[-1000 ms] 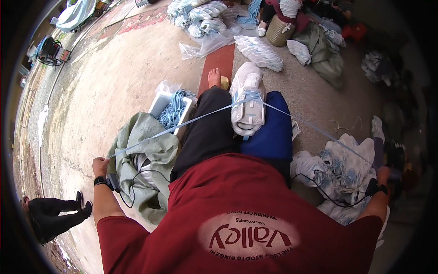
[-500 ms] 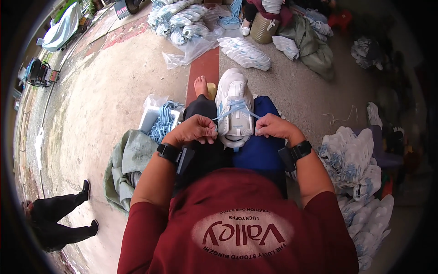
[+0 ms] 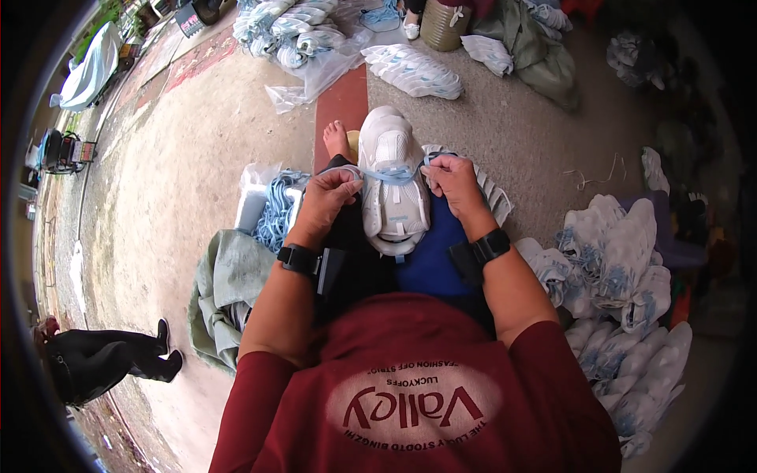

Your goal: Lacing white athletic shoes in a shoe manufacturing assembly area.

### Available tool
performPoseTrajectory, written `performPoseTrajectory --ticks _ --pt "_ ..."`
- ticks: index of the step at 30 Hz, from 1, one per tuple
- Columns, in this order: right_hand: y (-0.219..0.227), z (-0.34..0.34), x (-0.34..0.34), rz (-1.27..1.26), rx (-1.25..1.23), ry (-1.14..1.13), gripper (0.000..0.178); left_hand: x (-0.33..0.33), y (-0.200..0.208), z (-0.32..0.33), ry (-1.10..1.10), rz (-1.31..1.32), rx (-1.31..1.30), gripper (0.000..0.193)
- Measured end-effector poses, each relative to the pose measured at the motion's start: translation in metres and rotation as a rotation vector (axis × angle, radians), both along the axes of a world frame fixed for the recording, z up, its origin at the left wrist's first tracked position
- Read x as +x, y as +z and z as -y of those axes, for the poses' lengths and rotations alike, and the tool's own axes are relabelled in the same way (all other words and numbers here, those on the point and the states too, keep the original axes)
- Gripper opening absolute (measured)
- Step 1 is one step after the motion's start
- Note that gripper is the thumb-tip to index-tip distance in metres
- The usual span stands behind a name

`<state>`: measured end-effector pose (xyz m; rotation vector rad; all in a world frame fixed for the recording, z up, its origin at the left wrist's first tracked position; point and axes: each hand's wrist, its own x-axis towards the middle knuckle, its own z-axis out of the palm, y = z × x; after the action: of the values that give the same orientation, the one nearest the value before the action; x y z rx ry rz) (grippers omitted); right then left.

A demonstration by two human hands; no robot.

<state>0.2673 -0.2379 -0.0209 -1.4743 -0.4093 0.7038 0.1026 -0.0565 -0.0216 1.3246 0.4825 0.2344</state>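
Note:
A white sneaker [image 3: 393,197] rests between my thighs, toe pointing away and heel opening toward me. A light blue shoelace [image 3: 390,175] runs across its front. On the left of the shoe my left hand [image 3: 331,195] pinches one lace end, with the lace looping over its fingers. My right hand [image 3: 456,183] is closed on the other end, on the right of the shoe. Beside my left leg a white box [image 3: 252,203] holds a heap of light blue laces [image 3: 279,211].
White shoe uppers [image 3: 611,260] pile up on my right, with another bundle [image 3: 414,71] ahead and more [image 3: 296,31] farther left on plastic. Green-grey cloth [image 3: 225,288] lies on my left. A person in black trousers [image 3: 106,359] is at far left; a metal drum [image 3: 444,25] stands ahead.
Both hands have moved forward toward the shoe's toe. The lace, crossed and stretched out to both sides before, now lies more directly across the shoe. The person at left has shifted their legs.

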Motion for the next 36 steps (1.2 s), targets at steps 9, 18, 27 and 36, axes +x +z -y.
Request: performPoseTrajectory --ticks 9,18,27,36 --pt "-0.01 -0.005 -0.01 0.299 -0.092 -0.07 0.013 0.0 -0.006 0.0 -0.005 -0.017 0.056 0.01" --pt "-0.009 -0.01 -0.02 0.892 -0.205 -0.269 0.013 -0.001 -0.003 0.004 0.003 -0.015 0.065 0.01" --pt "-0.001 -0.012 -0.034 1.138 -0.067 -0.219 0.015 -0.003 -0.006 0.005 0.011 0.005 0.125 0.009" --pt "-0.017 -0.014 -0.005 0.351 -0.148 -0.091 0.014 -0.002 -0.012 0.006 -0.008 0.065 0.124 0.008"
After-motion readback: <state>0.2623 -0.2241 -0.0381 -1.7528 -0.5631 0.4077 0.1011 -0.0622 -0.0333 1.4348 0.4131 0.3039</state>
